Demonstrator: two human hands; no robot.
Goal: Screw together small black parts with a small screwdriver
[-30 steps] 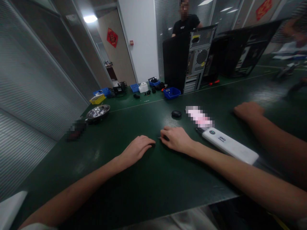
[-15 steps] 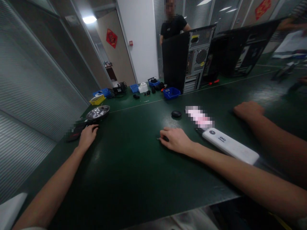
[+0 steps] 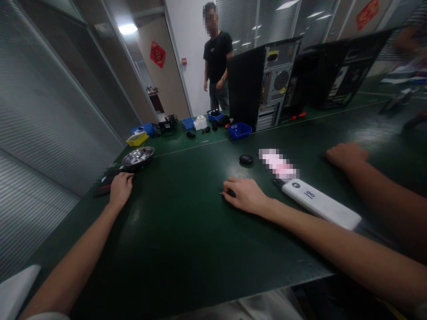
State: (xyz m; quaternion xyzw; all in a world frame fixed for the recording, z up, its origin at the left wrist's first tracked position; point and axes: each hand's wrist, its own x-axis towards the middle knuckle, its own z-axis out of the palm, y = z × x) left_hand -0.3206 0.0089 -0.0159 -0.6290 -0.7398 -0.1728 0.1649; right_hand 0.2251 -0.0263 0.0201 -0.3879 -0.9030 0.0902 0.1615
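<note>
My right hand (image 3: 246, 194) rests on the green table (image 3: 187, 231) with its fingers curled closed. A thin, pale tip pokes out past the fingers, and a dark patch shows between them; its kind is unclear. Farther left, my left hand (image 3: 120, 189) lies beside a flat black item (image 3: 106, 183), partly blurred out, just in front of a metal bowl (image 3: 138, 156) with small whitish pieces in it. The left fingers are bent together, and whatever is in them is too small to make out. Beyond my right hand sits a small black oval object (image 3: 246, 159).
A white device marked 18 (image 3: 322, 203) lies right of my right hand, near another person's forearm (image 3: 383, 182). Computer cases (image 3: 248, 89) stand at the back beside a blue tray (image 3: 239, 130). A yellow tray (image 3: 137, 139) is at the far left. A person (image 3: 217, 55) stands behind.
My left hand has drawn slightly left, its fingers more bent. The person at the back has stepped left, out from behind the computer case. My right hand stays where it was.
</note>
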